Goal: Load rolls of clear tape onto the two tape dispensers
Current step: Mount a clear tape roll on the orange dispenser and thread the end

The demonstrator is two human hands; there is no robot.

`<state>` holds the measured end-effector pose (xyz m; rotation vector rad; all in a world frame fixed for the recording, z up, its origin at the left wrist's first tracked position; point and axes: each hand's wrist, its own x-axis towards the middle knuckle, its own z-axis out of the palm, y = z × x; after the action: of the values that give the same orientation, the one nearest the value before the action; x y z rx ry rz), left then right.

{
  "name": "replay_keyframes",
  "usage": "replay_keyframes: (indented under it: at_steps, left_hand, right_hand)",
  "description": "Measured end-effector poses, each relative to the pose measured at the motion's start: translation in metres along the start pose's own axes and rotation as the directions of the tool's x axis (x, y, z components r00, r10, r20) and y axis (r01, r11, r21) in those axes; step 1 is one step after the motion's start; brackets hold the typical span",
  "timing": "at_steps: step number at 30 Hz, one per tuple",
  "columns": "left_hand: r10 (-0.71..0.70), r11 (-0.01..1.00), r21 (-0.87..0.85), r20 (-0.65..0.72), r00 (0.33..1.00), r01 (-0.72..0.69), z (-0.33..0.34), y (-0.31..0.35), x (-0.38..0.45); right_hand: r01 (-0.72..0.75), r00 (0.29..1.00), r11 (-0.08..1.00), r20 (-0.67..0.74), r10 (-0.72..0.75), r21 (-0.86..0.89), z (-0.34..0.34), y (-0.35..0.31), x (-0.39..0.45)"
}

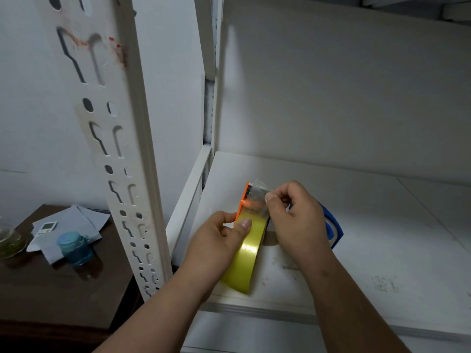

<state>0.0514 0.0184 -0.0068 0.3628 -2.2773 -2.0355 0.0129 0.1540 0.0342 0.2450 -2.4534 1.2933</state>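
Observation:
A yellowish roll of clear tape (244,253) sits in an orange tape dispenser (242,203) held just above the white shelf board (382,238). My left hand (219,240) grips the roll and the dispenser's side, thumb on the roll's outer face. My right hand (295,215) pinches the loose end of the tape (257,193) near the dispenser's front end. A blue tape dispenser (332,226) lies on the shelf behind my right hand, mostly hidden by it.
A white slotted shelf upright (122,159) stands to the left. Beyond it is a dark brown table (63,289) with papers, a small remote (45,228), a blue-capped bottle (74,247) and a glass jar (10,240). The shelf's back wall is close behind.

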Motion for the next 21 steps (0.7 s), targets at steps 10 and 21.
replay_keyframes:
  at_steps: [10,21]
  left_hand:
    - [0.048,0.993,0.108,0.033,0.998,-0.051,0.016,0.004,-0.001]
    - [0.022,0.987,0.162,-0.076,0.997,-0.01,0.018,0.01,0.004]
  right_hand:
    - [-0.125,0.99,0.988,0.074,0.118,0.089,-0.002,-0.006,0.006]
    - [0.054,0.996,0.982,-0.061,-0.066,-0.183,-0.007,-0.007,-0.004]
